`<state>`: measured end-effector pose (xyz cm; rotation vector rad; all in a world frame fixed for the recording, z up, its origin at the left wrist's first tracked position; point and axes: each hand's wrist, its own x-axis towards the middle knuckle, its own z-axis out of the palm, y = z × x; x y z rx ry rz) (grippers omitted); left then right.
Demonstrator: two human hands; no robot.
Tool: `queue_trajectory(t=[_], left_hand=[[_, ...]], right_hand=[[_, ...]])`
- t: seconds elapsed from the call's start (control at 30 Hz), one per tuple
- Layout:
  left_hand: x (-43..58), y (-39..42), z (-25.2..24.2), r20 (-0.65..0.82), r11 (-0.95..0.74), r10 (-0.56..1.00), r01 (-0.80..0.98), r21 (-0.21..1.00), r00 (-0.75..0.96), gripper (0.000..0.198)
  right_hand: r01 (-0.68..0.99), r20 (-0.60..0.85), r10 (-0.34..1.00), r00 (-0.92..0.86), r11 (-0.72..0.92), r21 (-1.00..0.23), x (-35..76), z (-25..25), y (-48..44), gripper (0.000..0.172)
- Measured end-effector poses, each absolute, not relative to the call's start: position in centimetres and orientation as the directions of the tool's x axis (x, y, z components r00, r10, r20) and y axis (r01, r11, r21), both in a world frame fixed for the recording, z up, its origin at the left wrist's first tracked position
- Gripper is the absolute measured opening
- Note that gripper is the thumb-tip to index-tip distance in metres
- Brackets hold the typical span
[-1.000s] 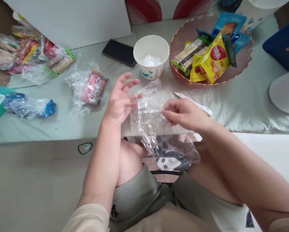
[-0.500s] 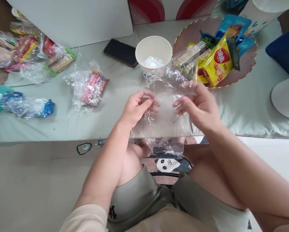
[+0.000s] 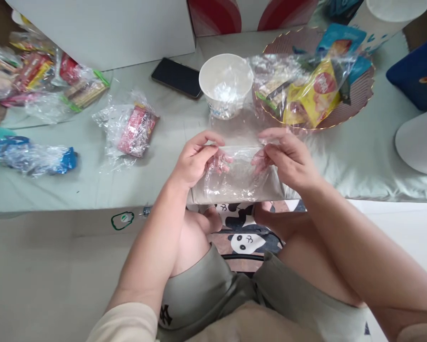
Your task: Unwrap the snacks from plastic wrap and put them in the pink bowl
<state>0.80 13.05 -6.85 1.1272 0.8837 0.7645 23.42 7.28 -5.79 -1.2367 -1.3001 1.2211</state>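
A clear plastic bag point(image 3: 235, 178) is stretched between my two hands above the table's front edge. My left hand point(image 3: 199, 159) pinches its left side with thumb and fingers. Opposite it, my right hand point(image 3: 286, 159) grips the right side. A loose part of the clear film spreads up and to the right, over the bowl of snacks. Just beyond my hands stands a white paper cup point(image 3: 226, 78) with clear film showing in it. Yellow snack packets point(image 3: 315, 95) lie in a pink scalloped bowl point(image 3: 361, 97) behind my right hand.
A black phone point(image 3: 177, 77) lies left of the cup. A filled clear bag with a red packet point(image 3: 137, 130) sits further left, near a blue-and-clear wrapped bundle point(image 3: 37, 156). Packed snack bags point(image 3: 38, 71) pile at the far left. A white tub point(image 3: 420, 140) stands at the right.
The bag's lower end has risen from below the table edge to between my hands. Clear film now spreads over the snack bowl. My hands stay in nearly the same place.
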Motion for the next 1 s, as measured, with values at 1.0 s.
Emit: queue_trajectory(t=[1.0], left_hand=[[0.5, 13.7, -6.3, -0.308, 0.445, 0.801, -0.167, 0.88, 0.514, 0.047]], right_hand=[[0.414, 0.13, 0.991, -0.032, 0.132, -0.9, 24.6, -6.0, 6.9, 0.014]])
